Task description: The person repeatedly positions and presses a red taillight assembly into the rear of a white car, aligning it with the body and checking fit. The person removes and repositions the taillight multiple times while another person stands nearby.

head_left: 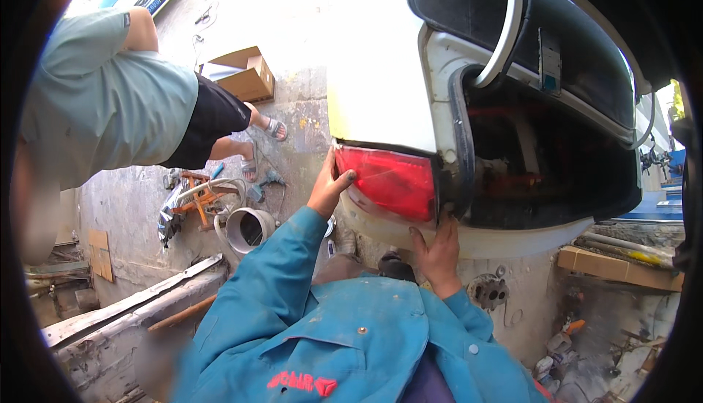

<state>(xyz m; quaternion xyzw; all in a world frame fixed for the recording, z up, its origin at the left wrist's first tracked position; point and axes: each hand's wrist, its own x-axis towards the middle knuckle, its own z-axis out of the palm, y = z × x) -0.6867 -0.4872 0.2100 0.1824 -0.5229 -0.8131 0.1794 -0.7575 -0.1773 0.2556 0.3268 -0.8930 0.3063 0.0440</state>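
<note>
Grip: left hand [329, 187] and right hand [438, 250] lie spread flat against the red tail lamp [388, 181], pinching nothing. Likely seating it in the white car body [381, 58]; next needs even pressure.

— What are the hands doing?

— The left hand [329, 187] presses its fingers against the outer edge of the red plastic tail lamp [388, 181] on the white car body [377, 58]. The right hand [438, 250] cups the lamp's lower inner corner, beside the open boot [542, 168].

— Anything around?

— A second person in a pale green shirt [110, 95] stands left, near a brown cardboard box [245, 73] and a white plastic bucket [247, 228] on the concrete.
</note>
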